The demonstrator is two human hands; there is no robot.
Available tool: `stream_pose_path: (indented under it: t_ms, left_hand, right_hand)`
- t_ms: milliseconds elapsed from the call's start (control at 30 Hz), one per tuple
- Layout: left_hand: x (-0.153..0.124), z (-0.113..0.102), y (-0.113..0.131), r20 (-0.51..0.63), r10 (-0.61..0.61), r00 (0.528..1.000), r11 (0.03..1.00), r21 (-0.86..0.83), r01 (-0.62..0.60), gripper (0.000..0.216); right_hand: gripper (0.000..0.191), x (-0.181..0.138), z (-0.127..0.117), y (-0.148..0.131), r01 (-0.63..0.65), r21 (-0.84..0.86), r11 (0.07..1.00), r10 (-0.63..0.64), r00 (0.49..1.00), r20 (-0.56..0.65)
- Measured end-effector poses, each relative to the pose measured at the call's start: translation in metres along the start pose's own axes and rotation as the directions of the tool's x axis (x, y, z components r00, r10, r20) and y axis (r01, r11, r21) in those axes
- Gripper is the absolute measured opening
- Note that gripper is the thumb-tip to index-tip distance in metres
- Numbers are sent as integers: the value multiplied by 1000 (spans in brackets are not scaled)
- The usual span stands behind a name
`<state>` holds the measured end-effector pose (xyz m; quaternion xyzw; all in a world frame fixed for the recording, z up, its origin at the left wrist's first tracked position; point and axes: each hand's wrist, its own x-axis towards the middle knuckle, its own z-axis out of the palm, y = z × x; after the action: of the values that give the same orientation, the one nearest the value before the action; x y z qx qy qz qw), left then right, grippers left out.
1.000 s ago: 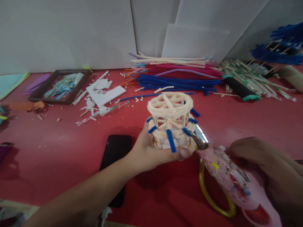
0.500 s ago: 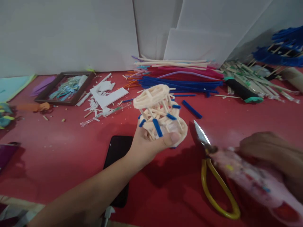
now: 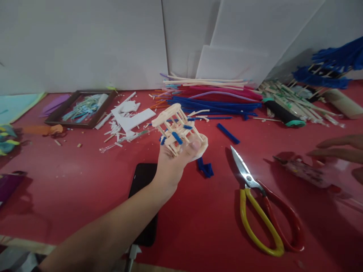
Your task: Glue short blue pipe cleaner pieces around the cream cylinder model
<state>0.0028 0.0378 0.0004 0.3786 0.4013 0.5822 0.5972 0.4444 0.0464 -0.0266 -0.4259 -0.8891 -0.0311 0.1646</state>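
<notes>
My left hand [image 3: 174, 162] is closed around a small cream-coloured model [image 3: 180, 130], held tilted above the table. The model has round pipe-cleaner tiers joined by thin sticks, with short blue strips on it. My right hand [image 3: 340, 151] is at the right edge with its fingers stretched out, just behind a pink glue gun [image 3: 307, 173] that lies on the table; part of the hand is cut off. Between the hands lie scissors [image 3: 248, 181] with one yellow and one red handle. Blue pipe-cleaner pieces [image 3: 204, 168] rest below the model, and another blue piece [image 3: 228, 133] lies behind the scissors.
A black phone [image 3: 144, 211] with a white cable lies under my left forearm. Behind are bundled pipe cleaners [image 3: 212, 104], white scraps [image 3: 133, 119], a brown frame [image 3: 93, 122], wrapped sticks [image 3: 300, 98], a black-and-green roll [image 3: 283, 112] and a blue tiered model [image 3: 320, 77].
The glue gun has moved right, off the scissors, and my right hand has drawn away to the right with its fingers straightened. My left hand has shifted the model slightly left.
</notes>
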Motion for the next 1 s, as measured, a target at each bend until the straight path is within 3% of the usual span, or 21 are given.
stream_pose_path:
  t_ms: [67,100,167,233,333,467,567,767,900,1000]
  left_hand:
    - [0,1,1,0,-5,1000,1000,-3,5,28]
    - [-1,2,1,1,-2,1000,1000,-7,2,27]
    - [-1,2,1,9,9,1000,1000,-12,-8,25]
    - [-1,2,1,25,15,1000,1000,3,-15,25]
    - [-3,0,1,45,15,999,998,53,-18,30]
    - [-4,-1,2,53,16,998,996,90,-21,30]
    - [-4,0,5,58,19,998,994,108,-25,29]
    - [-8,6,11,45,-53,998,990,135,46,34]
    - [-10,11,15,36,-86,996,988,129,81,56]
    - [-11,12,16,37,-39,999,988,149,33,77]
  right_hand:
    - [29,27,-8,-36,12,-81,997,-23,990,-138]
    - [26,44,-10,-62,-53,-94,994,38,987,-154]
    - [15,78,-8,-118,-18,-57,998,9,989,-149]
    - [17,108,2,-168,110,50,993,-104,989,-108]
    - [21,136,28,-212,96,123,988,-94,995,-20]
    - [13,145,54,-227,37,87,996,-43,997,66]
    - [14,143,55,-226,3,173,985,-17,997,80]
    - [25,133,39,-226,97,399,912,-61,993,-101]
    - [19,124,34,-222,161,392,906,-77,972,-223]
    - [20,120,26,-218,238,354,905,-135,947,-293]
